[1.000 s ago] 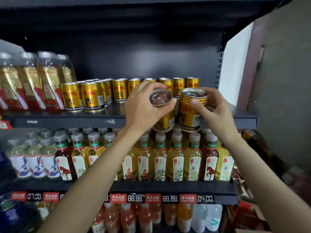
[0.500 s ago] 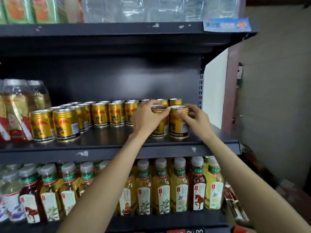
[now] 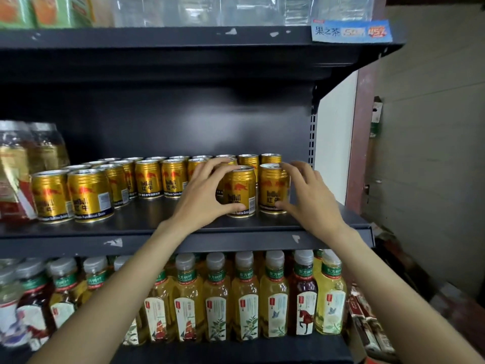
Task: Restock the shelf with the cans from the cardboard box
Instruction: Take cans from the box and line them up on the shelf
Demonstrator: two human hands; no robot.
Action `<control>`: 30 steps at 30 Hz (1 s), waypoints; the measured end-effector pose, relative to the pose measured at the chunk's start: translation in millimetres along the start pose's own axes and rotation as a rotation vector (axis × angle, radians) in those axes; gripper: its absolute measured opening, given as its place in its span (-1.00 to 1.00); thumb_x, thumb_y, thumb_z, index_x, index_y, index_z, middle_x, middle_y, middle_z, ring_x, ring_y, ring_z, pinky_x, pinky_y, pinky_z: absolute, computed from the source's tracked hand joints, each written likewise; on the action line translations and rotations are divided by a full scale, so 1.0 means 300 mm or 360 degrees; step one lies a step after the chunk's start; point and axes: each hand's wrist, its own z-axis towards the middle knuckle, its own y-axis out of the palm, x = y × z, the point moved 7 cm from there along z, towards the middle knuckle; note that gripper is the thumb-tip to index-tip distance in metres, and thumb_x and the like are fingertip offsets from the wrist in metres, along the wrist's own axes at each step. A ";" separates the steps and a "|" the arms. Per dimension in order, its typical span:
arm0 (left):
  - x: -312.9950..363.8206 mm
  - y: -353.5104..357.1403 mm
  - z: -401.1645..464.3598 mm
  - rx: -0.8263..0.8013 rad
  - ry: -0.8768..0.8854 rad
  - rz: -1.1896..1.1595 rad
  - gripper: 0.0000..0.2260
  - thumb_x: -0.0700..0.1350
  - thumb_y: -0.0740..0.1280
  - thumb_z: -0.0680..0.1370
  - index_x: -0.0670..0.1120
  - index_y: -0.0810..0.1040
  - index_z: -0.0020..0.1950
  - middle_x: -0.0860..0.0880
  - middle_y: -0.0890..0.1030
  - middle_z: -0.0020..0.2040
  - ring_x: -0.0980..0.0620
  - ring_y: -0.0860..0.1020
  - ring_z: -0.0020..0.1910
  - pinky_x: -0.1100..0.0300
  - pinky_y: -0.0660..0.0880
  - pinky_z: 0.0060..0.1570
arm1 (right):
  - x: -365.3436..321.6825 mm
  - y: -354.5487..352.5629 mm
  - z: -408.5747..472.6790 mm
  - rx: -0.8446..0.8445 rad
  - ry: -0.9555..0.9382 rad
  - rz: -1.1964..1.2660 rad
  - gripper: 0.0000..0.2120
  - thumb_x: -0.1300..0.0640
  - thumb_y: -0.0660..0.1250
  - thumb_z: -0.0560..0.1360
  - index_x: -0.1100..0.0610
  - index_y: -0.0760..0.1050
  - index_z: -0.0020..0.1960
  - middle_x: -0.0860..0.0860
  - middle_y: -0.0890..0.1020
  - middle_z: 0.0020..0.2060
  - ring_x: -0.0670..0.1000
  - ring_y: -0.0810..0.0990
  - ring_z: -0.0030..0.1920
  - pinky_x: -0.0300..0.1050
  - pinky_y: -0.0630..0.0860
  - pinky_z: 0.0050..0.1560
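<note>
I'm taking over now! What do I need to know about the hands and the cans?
Left hand: thumb and fingers curled round the left front can, which stands on the shelf.
Right hand: fingers spread beside the right front can; contact unclear.
Done: both cans stand upright in front of the back row of cans.
Left: let go, then fetch more cans. The cardboard box is out of view, so how many remain cannot be told.

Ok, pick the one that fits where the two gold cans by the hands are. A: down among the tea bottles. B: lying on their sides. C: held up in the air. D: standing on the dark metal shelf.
D: both gold cans stand upright on the dark metal shelf.
</note>
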 end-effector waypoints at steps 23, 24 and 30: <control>-0.068 0.269 0.333 -0.0167 0.0142 0.0769 -0.28 0.32 0.38 0.34 0.04 0.28 0.40 -0.03 0.40 0.31 -0.05 0.32 0.31 0.04 0.23 0.28 | 0.145 0.190 0.276 -0.0536 0.0019 -0.0174 -0.27 0.17 0.46 0.39 0.06 0.16 0.44 0.15 0.34 0.32 0.31 0.53 0.14 0.12 0.51 0.12; -0.077 0.271 0.337 -0.0169 0.0124 0.0735 -0.28 0.32 0.39 0.32 0.05 0.29 0.38 -0.03 0.40 0.30 -0.04 0.32 0.31 0.03 0.24 0.27 | 0.149 0.200 0.280 -0.0532 0.0020 -0.0181 -0.28 0.17 0.46 0.39 0.06 0.16 0.43 0.15 0.34 0.32 0.31 0.53 0.13 0.12 0.51 0.11; -0.111 0.282 0.345 -0.0174 0.0093 0.0600 -0.27 0.35 0.39 0.29 0.08 0.29 0.35 0.00 0.39 0.26 -0.02 0.37 0.27 0.03 0.31 0.22 | 0.165 0.209 0.299 -0.0511 -0.0032 -0.0140 -0.26 0.14 0.49 0.36 0.06 0.19 0.42 0.13 0.38 0.29 0.27 0.53 0.14 0.11 0.50 0.15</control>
